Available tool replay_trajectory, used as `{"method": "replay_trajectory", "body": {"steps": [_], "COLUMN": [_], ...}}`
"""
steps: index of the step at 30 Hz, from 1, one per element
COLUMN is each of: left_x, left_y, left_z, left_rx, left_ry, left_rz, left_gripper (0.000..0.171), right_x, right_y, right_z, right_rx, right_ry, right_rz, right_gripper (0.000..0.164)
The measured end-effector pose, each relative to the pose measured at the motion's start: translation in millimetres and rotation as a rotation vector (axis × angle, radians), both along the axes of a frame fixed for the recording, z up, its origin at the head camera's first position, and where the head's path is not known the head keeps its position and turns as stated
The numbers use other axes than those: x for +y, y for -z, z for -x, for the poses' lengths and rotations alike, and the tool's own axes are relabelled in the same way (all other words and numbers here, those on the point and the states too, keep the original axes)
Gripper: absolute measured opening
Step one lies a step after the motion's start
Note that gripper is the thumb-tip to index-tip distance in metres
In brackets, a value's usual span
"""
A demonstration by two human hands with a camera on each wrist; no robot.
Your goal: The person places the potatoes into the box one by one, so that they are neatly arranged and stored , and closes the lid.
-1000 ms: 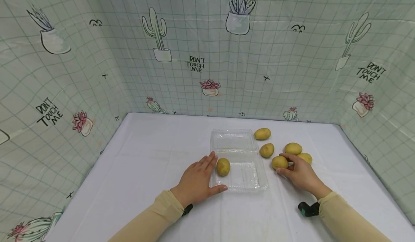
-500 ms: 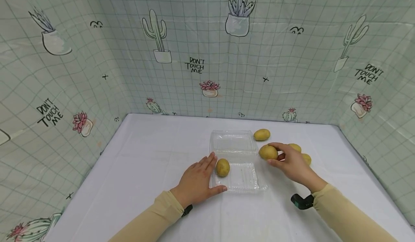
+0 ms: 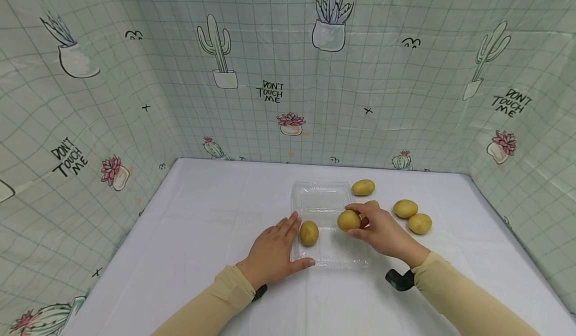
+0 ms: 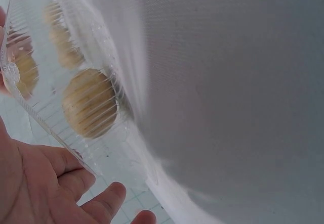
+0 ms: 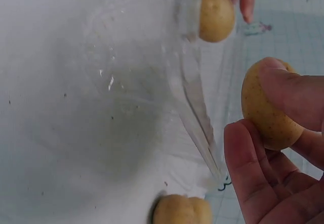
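A clear plastic clamshell box [image 3: 333,264] lies unfolded on the white cloth, its lid half [image 3: 320,195] toward the back. One potato [image 3: 309,233] sits at the left inside the front half; the left wrist view shows this potato [image 4: 91,102] through the ribbed wall. Along the box's left side rests my left hand [image 3: 274,251], fingers extended and thumb at the front rim. My right hand [image 3: 387,233] pinches another potato [image 3: 348,220] over the right part of the box. Thumb and fingers grip that held potato [image 5: 268,107] in the right wrist view.
Right of the lid lies a potato [image 3: 363,187]; a second potato [image 3: 372,204] is mostly hidden behind my right hand. Two more, a rear potato [image 3: 406,209] and a front potato [image 3: 420,223], lie farther right. A patterned curtain [image 3: 333,86] encloses the table.
My right hand has taken the potato from the table at the right and carried it leftward over the box. The left hand has stayed in place.
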State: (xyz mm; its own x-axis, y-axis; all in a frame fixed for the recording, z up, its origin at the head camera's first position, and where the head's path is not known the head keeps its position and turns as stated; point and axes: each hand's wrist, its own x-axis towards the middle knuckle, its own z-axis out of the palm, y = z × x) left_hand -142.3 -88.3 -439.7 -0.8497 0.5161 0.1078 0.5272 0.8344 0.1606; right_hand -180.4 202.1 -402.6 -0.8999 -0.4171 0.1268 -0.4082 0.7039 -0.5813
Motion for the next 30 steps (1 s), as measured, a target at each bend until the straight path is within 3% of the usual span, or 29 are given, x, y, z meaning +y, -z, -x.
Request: {"method": "replay_trajectory", "body": {"steps": [15,30], "left_x": [0.0,-0.2], "left_y": [-0.3,1.6], "left_z": [-0.7,-0.3], "left_rx": [-0.013,-0.007], "left_ry": [-0.005,-0.003], "left_rz": [0.012,0.01], "left_gripper": [0.1,0.098], "right_x": [-24.5,-42.4], "right_y": [17.5,33.0], "right_z": [1.4,7.1], "right_rx": [0.045,0.055], "right_ry": [-0.102,-0.127], "right_rz": [-0.108,-0.208], "right_gripper": [0.056,0.056]}}
